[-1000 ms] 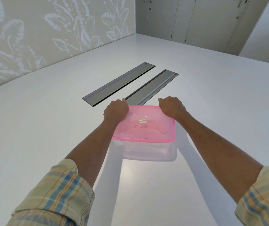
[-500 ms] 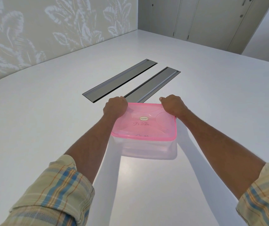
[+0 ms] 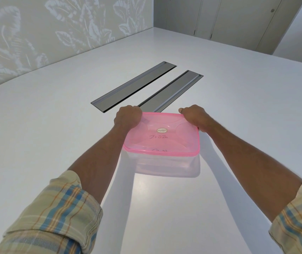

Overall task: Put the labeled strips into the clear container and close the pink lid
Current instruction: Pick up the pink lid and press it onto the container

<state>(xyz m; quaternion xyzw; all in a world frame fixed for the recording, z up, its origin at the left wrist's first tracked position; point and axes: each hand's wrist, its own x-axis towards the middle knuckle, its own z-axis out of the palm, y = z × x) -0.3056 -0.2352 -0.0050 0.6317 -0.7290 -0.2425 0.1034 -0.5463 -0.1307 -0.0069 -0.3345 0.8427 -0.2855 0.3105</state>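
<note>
Left hand (image 3: pixel 128 117), right hand (image 3: pixel 195 117) – both clenched on translucent pink lid (image 3: pixel 162 136); clear container (image 3: pixel 167 165) beneath.

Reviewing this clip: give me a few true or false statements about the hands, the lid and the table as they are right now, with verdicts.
1. The pink lid sits on top of the clear container. True.
2. The left hand rests flat on the table, away from the container. False: it is curled over the lid's far left corner.
3. The right hand is at the lid's far right corner. True.
4. The lid is blank. False: it carries a round sticker and handwriting.
5. Two dark slots lie in the table beyond the container. True.
</note>
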